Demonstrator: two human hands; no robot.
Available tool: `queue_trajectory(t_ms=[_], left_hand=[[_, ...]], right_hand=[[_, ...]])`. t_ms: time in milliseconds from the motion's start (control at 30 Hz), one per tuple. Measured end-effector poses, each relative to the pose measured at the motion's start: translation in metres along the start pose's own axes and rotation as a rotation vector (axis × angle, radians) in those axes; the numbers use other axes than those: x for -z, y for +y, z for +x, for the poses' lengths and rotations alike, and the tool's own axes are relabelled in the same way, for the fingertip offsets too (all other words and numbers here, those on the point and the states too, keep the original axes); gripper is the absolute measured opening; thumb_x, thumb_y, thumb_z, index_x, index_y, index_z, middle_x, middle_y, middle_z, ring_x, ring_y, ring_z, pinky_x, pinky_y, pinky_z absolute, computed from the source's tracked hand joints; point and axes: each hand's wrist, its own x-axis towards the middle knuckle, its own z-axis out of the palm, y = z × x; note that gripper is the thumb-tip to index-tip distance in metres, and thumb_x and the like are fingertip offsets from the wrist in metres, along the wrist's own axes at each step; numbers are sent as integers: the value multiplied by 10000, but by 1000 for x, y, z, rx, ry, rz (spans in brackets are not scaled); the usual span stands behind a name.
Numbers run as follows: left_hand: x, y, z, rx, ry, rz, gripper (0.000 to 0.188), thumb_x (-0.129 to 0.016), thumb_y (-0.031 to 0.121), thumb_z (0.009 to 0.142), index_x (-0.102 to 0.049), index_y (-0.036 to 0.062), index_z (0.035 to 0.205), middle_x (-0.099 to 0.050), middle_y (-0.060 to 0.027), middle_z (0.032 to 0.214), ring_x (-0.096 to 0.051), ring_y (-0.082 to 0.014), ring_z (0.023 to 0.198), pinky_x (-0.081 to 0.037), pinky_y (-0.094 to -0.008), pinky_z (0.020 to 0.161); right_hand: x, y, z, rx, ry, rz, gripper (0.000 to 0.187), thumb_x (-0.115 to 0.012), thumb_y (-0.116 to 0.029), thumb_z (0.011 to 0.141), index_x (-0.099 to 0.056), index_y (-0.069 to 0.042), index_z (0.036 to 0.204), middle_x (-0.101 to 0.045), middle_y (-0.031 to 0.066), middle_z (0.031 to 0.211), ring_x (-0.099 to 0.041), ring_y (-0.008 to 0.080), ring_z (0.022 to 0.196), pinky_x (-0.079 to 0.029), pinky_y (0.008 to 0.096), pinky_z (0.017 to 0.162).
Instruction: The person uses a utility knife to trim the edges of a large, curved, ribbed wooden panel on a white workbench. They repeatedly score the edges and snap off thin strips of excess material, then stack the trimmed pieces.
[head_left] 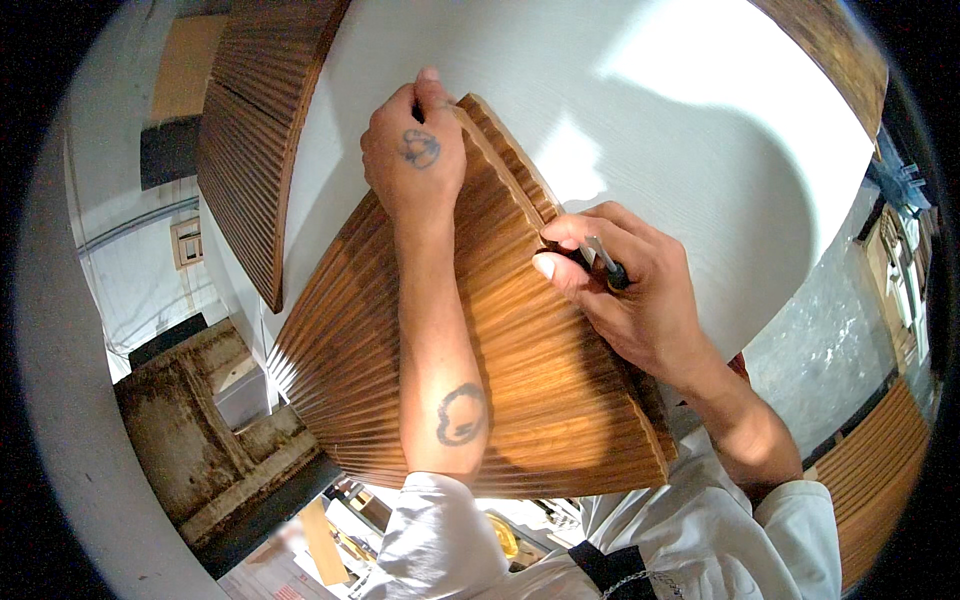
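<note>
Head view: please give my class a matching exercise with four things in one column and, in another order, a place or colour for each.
1. Left hand
2. Large smooth surface
3. Metal-shafted tool
4. Dark ribbed panel

A. In the right hand
B. At the picture's upper left
C. By the far corner of the fan-shaped wooden piece
D. White

Pairs: 1-C, 2-D, 3-A, 4-B

Likely a woodworking workshop: a ribbed, glossy brown wooden panel [540, 350] at centre, a darker ribbed wooden panel [262, 130] at ten o'clock, a slatted tan panel [880, 470] at four, and a scuffed grey floor [820, 325] at three.
</note>
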Motion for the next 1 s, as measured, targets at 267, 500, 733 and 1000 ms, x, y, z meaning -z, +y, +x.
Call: queue_trajectory(t_ms=[267,500,733,1000], left_hand=[[6,2,-2,26,-13,-8,474,-465,386,1018,-712,33,821,-688,-158,716,-668,-359,728,-512,-463,758],[3,3,-2,18,-12,-7,472,-467,385,1018,-713,33,821,-689,-159,724,-669,-358,726,-510,-459,751],[2,-1,0,-2,1,-3,470,-473,389,1016,-719,35,829,-697,-159,739,-672,-375,757,-511,-464,758],[-7,4,3,1,-24,-12,468,-484,404,1013,-728,56,819,-702,-136,739,-665,-347,741,-507,-447,763]], right_hand=[[0,-5,0,-19,2,-3,219,-733,-211,879,-669,-49,1011,-618,131,839,-633,294,725,-491,373,650],[-3,0,-5,-30,50,36,215,-727,-230,887,-671,-36,961,-603,127,794,-612,281,670,-477,365,611],[-2,-2,-9,-59,39,25,208,-732,-195,880,-672,-27,987,-598,132,809,-610,288,682,-480,359,618],[4,-5,-12,-3,44,-31,267,-735,-130,881,-686,-35,1126,-630,83,936,-612,181,747,-487,287,653]])
